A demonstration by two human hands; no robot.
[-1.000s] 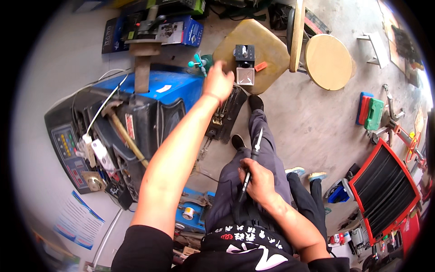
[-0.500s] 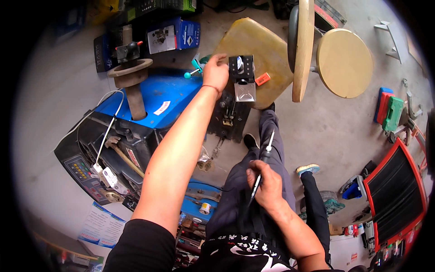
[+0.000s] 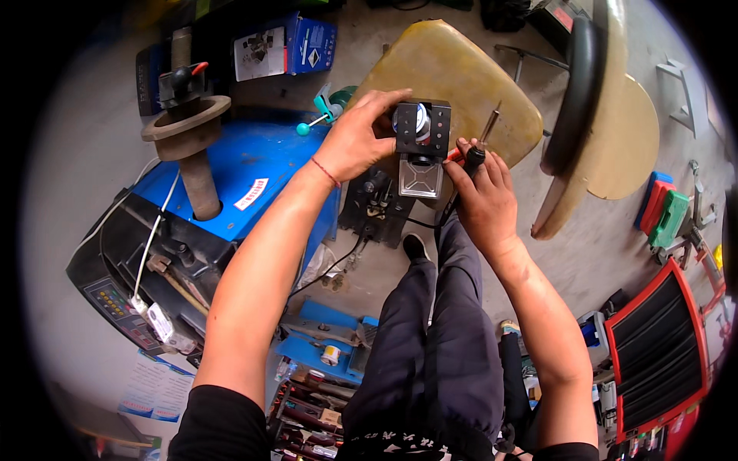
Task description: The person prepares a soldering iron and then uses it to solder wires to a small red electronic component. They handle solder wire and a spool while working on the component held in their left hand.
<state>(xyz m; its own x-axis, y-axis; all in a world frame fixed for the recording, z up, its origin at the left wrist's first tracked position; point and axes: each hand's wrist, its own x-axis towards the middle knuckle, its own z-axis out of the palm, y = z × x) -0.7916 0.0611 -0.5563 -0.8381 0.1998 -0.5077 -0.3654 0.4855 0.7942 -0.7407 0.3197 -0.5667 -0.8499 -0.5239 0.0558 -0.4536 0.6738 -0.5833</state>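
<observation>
A black soldering iron stand (image 3: 427, 137) with a wire spool (image 3: 421, 121) and a silver tray (image 3: 420, 178) sits on a worn yellowish seat (image 3: 430, 61). My left hand (image 3: 357, 138) curves round the stand's left side, thumb and forefinger against its edge. In my right hand (image 3: 484, 188) is a soldering iron (image 3: 478, 154), its metal tip pointing up and away over the seat. Right beside the stand, a small orange-red box (image 3: 455, 155) is partly covered by my right fingers; whether they grip it I cannot tell.
To the left stands a blue and black machine (image 3: 269, 161) with a thick shaft. A turquoise-handled clamp (image 3: 327, 107) juts near my left hand. Round wooden seats (image 3: 623, 146) stand at the right. A thin black cord (image 3: 330, 269) runs low past my legs.
My right hand has brought the soldering iron up from near my lap to the stand's right side, beside the orange-red box. My left hand has turned its thumb and forefinger onto the stand.
</observation>
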